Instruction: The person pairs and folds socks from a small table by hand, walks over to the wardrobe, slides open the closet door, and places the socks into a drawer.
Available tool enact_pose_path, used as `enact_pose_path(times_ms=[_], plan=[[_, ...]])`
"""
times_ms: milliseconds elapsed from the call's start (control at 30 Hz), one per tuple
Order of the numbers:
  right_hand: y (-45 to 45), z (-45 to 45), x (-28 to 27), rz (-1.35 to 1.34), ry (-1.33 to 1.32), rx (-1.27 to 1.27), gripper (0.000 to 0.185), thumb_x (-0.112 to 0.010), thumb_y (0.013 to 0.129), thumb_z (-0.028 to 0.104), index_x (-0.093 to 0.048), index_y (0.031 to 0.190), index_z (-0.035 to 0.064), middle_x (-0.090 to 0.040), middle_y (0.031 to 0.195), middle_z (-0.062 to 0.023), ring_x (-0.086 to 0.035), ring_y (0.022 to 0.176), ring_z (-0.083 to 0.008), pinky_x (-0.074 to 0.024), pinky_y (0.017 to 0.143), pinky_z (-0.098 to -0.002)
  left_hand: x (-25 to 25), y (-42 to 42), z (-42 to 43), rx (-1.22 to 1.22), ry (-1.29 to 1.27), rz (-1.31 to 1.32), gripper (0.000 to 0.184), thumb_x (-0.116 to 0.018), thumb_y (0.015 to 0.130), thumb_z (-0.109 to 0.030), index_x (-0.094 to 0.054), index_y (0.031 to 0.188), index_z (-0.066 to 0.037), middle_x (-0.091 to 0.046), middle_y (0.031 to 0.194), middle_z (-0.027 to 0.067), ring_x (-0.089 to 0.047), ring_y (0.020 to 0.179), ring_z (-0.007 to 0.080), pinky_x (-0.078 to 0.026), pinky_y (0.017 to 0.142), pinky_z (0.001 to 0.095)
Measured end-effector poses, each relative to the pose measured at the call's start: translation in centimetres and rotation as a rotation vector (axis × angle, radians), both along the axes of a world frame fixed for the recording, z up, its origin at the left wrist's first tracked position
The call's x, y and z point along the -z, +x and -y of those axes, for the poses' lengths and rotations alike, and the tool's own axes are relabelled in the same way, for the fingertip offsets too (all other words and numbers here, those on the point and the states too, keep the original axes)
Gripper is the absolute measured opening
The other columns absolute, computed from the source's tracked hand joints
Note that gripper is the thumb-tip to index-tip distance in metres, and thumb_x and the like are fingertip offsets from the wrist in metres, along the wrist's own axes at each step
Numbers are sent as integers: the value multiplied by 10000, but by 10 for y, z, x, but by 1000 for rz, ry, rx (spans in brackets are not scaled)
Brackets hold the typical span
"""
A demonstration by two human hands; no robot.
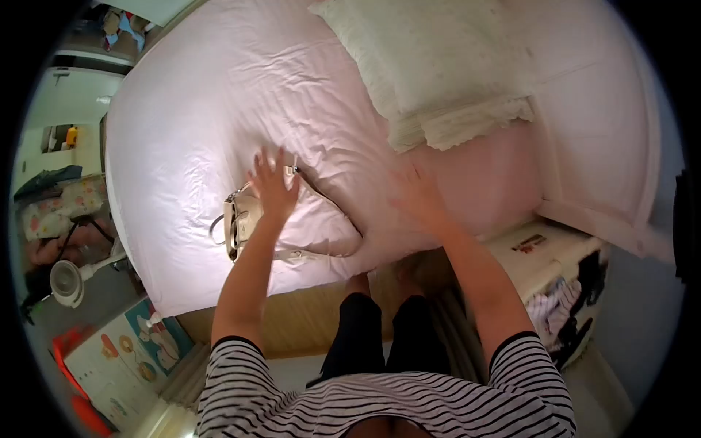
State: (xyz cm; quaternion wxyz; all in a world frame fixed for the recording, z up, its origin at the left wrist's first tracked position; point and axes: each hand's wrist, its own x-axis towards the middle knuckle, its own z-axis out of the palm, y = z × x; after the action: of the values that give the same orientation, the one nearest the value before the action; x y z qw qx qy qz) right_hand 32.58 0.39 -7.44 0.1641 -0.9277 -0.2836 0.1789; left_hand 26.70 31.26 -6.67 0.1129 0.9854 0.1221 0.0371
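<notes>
The left hand (pixel 274 191) is spread wide, fingers apart and pointing to the far side, over the far right part of a beige handbag (pixel 242 223). It grasps nothing that shows; whether the palm touches the bag cannot be told. The right hand (pixel 420 196) is open too, a little blurred, angled to the far left above the sheet, well apart from the bag and holding nothing visible.

The handbag lies on the bed (pixel 175 139), left of the middle and close to the near edge. The long axis of its body runs roughly near to far, tilting slightly right at the far end. A dark curved handle (pixel 212 231) sticks out on its left side. The shoulder strap (pixel 330 255) makes a wide loop to the right, narrowing to a rounded bend well right of the body; the left forearm crosses over the near part of the bag.

The bed has a wrinkled pale pink sheet, brightest around the bag. A pale pillow (pixel 438 62) with a ruffled edge lies at the far right. Right of the person's legs, beside the bed, stands a light cabinet (pixel 504 248) with clothes (pixel 555 303) at its side. On the left are a white fan (pixel 67 283), folded fabrics (pixel 62 208) and, nearer, an illustrated board (pixel 113 358).
</notes>
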Motion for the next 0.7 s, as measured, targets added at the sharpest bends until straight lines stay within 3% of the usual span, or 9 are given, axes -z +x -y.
enact_pose_path(times_ms=[167,200,300,333,400,500,567,633,700], plan=[[40,-71,79,310,132,24,601,-651,718,306,-434,1269,202,-280,1380,-150,-253,1273,-356,-233,945,-638,117,-1,119,-98,-247,166,681,-574,758,-186,-278,1366,-102,-183,1425,179,-138,1312,390,-92,1038,561],[20,-57,104,296,119,-17,598,-647,720,300,-432,1271,206,-273,1384,-147,-238,1281,-354,-222,952,-640,161,-50,155,-130,-428,58,695,-581,745,-180,-276,1360,-69,-185,1425,174,-156,1298,403,-103,1028,578],[-122,85,177,-112,-158,-151,617,-640,712,209,-419,1277,319,-194,1431,-87,-141,1321,-337,-126,934,-704,187,-230,227,320,-24,-489,652,-589,736,-233,-341,1337,-182,-185,1439,110,-224,1291,315,-228,977,604],[-152,115,167,-159,-228,-225,469,-613,732,221,-528,1192,250,-165,1441,-81,-135,1324,-342,-157,903,-725,169,-251,232,353,-329,-902,657,-590,728,-235,-347,1334,-160,-173,1439,126,-209,1294,329,-219,965,627],[-173,146,136,-239,-416,-368,287,-586,742,228,-635,1016,161,-370,1341,-123,-346,1234,-332,-301,913,-624,171,-297,241,59,-486,-1195,599,-590,726,-233,-405,1286,-129,-241,1398,159,-246,1262,365,-255,967,588],[-186,168,165,-873,-750,-352,218,-615,708,265,-653,886,143,-576,1078,-140,-533,1022,-296,-429,860,-434,196,-304,210,-130,-552,-615,431,-547,767,-254,-496,1159,-82,-411,1251,208,-369,1164,395,-347,914,515],[-150,135,149,-549,-485,-369,157,-571,740,232,-625,817,106,-615,811,-128,-584,789,-297,-467,729,-385,197,-255,173,-107,-524,-643,268,-526,790,-251,-557,1005,-94,-564,1025,156,-523,959,368,-425,792,458],[-94,98,162,-508,-162,-192,142,-553,756,215,-606,785,86,-600,816,-144,-567,787,-320,-452,712,-427,180,-213,131,-290,-635,-742,198,-500,815,-243,-569,947,-113,-607,873,109,-578,806,331,-453,693,445],[-32,53,153,-250,-9,-112,155,-553,769,206,-598,836,74,-594,919,-132,-550,859,-324,-441,757,-424,195,-193,88,-328,-580,-406,197,-489,839,-255,-568,947,-110,-605,807,128,-579,764,340,-465,659,414]])
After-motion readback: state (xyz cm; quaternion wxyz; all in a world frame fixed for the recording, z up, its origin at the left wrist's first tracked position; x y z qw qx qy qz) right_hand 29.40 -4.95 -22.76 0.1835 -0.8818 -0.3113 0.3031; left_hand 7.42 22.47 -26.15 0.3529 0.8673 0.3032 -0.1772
